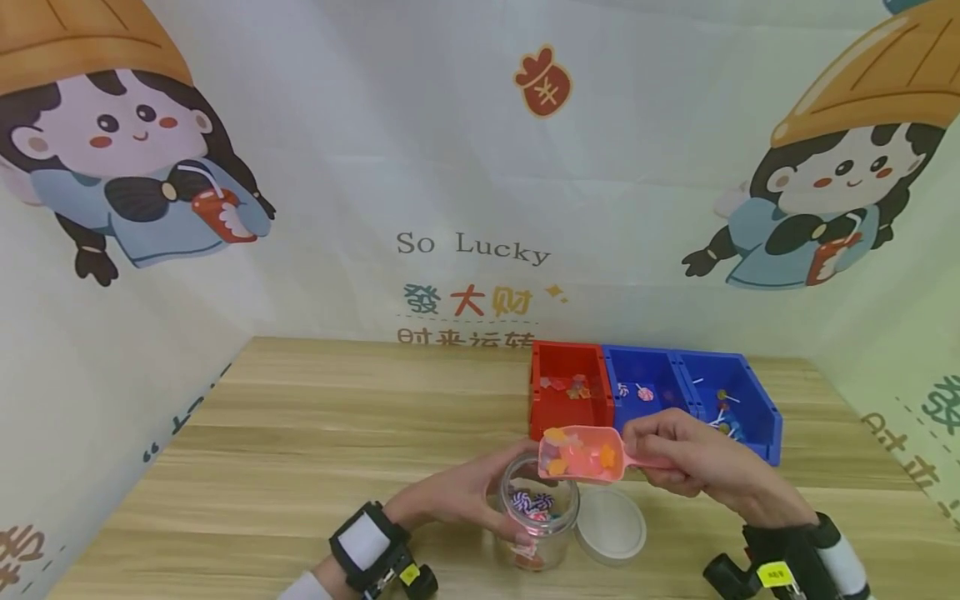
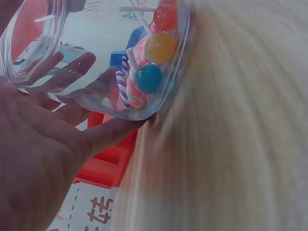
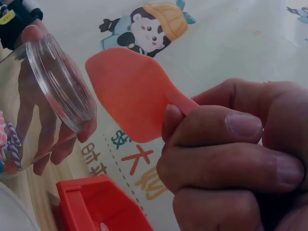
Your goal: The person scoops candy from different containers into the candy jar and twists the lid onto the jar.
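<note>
My left hand (image 1: 476, 492) grips the side of an open glass jar (image 1: 557, 546) standing on the table. Inside it, striped candies (image 1: 534, 502) show in the head view, and round lollipops (image 2: 148, 79) lie near the bottom in the left wrist view. My right hand (image 1: 693, 458) holds a pink scoop (image 3: 127, 96) by its handle, thumb and fingers curled round it. Yellow and orange gummy candies (image 1: 607, 456) lie in the scoop's bowl. In the head view the bowl overlaps the jar's right rim; the right wrist view shows its underside beyond the mouth.
A whitish round lid (image 1: 611, 527) lies on the table just right of the jar. Behind stand a red bin (image 1: 535, 412) with gummy candies and two joined blue bins (image 1: 772, 442) with lollipops. A printed cloth (image 1: 337, 167) hangs behind the wooden table (image 1: 315, 417).
</note>
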Action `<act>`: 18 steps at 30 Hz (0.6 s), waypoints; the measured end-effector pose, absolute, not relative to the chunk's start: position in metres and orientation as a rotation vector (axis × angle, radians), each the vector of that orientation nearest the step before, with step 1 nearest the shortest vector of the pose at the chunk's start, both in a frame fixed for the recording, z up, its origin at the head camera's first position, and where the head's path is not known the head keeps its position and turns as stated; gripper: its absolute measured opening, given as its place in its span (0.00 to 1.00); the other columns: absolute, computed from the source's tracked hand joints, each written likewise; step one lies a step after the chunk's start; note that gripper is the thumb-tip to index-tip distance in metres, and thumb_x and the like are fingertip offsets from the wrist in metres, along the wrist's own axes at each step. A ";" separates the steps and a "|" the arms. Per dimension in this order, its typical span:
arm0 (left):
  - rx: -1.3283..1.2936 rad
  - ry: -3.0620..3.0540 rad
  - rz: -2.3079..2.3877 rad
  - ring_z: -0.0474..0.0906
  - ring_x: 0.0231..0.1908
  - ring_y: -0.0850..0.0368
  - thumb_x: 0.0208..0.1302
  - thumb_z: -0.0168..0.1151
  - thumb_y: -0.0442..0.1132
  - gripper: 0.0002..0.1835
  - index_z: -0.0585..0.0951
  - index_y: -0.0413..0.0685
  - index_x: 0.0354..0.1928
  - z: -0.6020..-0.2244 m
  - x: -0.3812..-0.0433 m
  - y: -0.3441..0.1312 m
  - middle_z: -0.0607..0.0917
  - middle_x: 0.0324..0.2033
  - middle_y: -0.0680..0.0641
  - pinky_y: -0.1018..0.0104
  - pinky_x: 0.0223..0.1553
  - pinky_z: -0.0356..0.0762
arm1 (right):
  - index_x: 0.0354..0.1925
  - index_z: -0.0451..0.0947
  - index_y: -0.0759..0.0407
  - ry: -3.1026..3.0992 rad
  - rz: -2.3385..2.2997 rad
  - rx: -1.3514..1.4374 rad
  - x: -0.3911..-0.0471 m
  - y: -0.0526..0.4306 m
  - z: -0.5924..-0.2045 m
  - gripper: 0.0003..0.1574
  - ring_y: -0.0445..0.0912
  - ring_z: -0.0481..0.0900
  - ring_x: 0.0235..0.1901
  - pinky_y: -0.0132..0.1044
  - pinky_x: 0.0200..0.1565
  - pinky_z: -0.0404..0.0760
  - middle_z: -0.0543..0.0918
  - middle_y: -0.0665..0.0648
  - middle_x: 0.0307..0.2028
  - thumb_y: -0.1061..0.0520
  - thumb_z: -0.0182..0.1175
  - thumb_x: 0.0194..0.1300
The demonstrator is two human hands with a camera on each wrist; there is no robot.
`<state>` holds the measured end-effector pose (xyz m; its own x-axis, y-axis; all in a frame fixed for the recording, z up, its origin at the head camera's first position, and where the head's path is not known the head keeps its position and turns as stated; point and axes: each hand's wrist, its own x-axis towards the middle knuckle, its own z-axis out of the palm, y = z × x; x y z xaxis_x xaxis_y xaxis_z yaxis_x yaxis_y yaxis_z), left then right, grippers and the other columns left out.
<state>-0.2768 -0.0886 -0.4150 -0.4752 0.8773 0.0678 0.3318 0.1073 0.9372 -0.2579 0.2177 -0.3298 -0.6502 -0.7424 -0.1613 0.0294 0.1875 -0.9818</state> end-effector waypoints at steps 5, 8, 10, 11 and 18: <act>1.108 1.866 1.348 0.65 0.66 0.61 0.56 0.69 0.52 0.44 0.54 0.70 0.70 -0.416 -0.277 -0.089 0.69 0.65 0.57 0.62 0.67 0.64 | 0.34 0.69 0.71 1.933 -1.409 -0.669 -0.254 0.215 -0.327 0.15 0.46 0.52 0.11 0.32 0.11 0.50 0.59 0.50 0.16 0.60 0.43 0.74; 1.079 1.862 1.346 0.64 0.66 0.62 0.56 0.68 0.52 0.45 0.53 0.72 0.71 -0.416 -0.277 -0.089 0.69 0.65 0.58 0.61 0.67 0.64 | 0.38 0.73 0.72 2.001 -1.353 -0.665 -0.252 0.215 -0.325 0.16 0.44 0.55 0.11 0.31 0.12 0.52 0.62 0.50 0.16 0.58 0.46 0.73; 1.090 1.850 1.353 0.64 0.66 0.61 0.56 0.68 0.52 0.44 0.53 0.71 0.71 -0.416 -0.277 -0.089 0.69 0.65 0.57 0.60 0.67 0.64 | 0.38 0.75 0.70 2.040 -1.330 -0.668 -0.251 0.215 -0.323 0.16 0.43 0.56 0.11 0.31 0.12 0.53 0.63 0.49 0.16 0.57 0.48 0.73; 1.099 1.841 1.359 0.65 0.66 0.60 0.57 0.68 0.53 0.44 0.54 0.69 0.71 -0.416 -0.277 -0.088 0.69 0.65 0.57 0.60 0.67 0.64 | 0.39 0.75 0.70 2.057 -1.321 -0.671 -0.251 0.215 -0.322 0.16 0.43 0.57 0.11 0.30 0.12 0.54 0.64 0.49 0.16 0.57 0.48 0.73; 1.115 1.826 1.371 0.65 0.65 0.58 0.56 0.67 0.55 0.43 0.55 0.68 0.70 -0.416 -0.277 -0.088 0.69 0.65 0.57 0.61 0.66 0.64 | 0.37 0.76 0.69 2.102 -1.287 -0.689 -0.248 0.214 -0.315 0.16 0.42 0.58 0.11 0.30 0.12 0.55 0.64 0.48 0.15 0.57 0.49 0.72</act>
<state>-0.2770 -0.0880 -0.4164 -0.4733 0.8805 0.0260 0.2705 0.1172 0.9556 -0.2479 0.2135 -0.3155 -0.7024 -0.6822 -0.2032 -0.1291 0.4028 -0.9062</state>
